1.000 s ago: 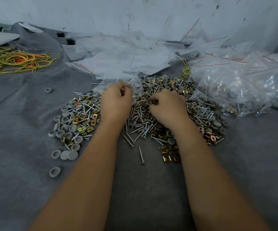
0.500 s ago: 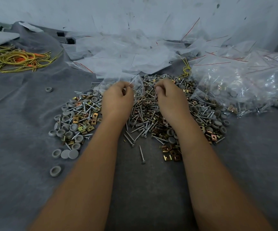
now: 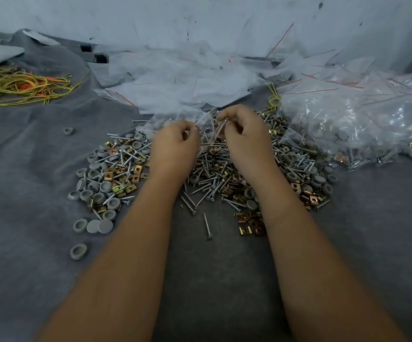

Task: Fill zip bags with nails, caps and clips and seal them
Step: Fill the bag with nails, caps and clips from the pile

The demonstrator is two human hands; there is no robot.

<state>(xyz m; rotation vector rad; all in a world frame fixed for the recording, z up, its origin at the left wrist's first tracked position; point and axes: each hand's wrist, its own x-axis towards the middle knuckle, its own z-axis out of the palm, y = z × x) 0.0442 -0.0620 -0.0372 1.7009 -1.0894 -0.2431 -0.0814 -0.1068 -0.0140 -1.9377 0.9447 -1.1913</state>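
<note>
Pinching one clear, crinkled plastic zip bag (image 3: 206,127) at its mouth, the left hand (image 3: 174,149) hovers over the pile; the right hand (image 3: 245,139) grips thin silver metal nails (image 3: 222,128) beside it. Round grey plastic caps (image 3: 96,183) and square brass-coloured clips (image 3: 250,223), too many to count, litter the grey cloth table (image 3: 27,218).

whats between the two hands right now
In the head view, the mouth of a clear zip bag, pinched by the left hand, and a nail held by the right hand.

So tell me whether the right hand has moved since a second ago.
Yes. The right hand has lifted off the nail pile and gone away from the person, toward the empty bags.
</note>
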